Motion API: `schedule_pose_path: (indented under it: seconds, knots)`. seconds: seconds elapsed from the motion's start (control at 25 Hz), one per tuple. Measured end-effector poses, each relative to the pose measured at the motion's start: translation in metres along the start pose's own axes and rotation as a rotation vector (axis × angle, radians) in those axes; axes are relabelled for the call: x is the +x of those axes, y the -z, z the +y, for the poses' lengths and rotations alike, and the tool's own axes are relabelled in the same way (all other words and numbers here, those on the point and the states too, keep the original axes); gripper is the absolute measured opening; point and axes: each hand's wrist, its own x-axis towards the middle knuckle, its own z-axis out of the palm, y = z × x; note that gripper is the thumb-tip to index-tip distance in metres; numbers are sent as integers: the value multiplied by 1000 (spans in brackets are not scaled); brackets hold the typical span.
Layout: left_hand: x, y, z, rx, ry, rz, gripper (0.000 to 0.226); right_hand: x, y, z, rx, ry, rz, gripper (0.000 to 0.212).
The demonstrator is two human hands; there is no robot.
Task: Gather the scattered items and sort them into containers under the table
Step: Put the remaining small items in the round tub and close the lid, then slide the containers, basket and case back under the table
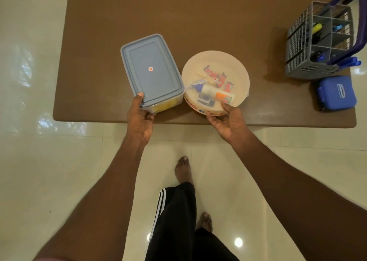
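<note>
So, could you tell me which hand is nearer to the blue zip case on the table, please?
Right. The right hand grips the round tub's near rim, left of the blue case; the left hand holds the grey-lidded box, farther left.

Table (pixel 95 18) far half bare; lidded box (pixel 151 70) touches round tub (pixel 215 82) mid-front; basket (pixel 317 40), blue case (pixel 335 92) crowd right end.

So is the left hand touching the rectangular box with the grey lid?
Touching. The head view shows the left hand gripping the near corner of the grey-lidded box, thumb laid on the lid edge and fingers under its side.
</note>
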Motion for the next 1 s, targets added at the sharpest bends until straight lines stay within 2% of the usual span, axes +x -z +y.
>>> schedule_pose_path:
  seconds: [0.12,0.4,0.56,0.64,0.72,0.84,1.0]
  knots:
    - [-25,27,-10,26,40,7,57,-11,20,18,-16,29,-27,46]
    - [-118,113,-56,-28,-52,48,70,-63,97,78,-29,66,-137,47]
    - [-161,174,-98,-34,-13,134,51,-86,154,123,-45,46,-120,51]
    - [-172,206,-119,-16,28,189,50,-91,182,149,-69,28,-97,52]
    - [-169,229,-133,11,62,232,57,-85,200,172,-77,14,-83,53]
    - [-143,255,-149,20,67,265,54,-55,216,205,-102,0,-61,53]
    - [-71,272,-158,15,44,271,50,14,212,231,-90,18,-62,43]
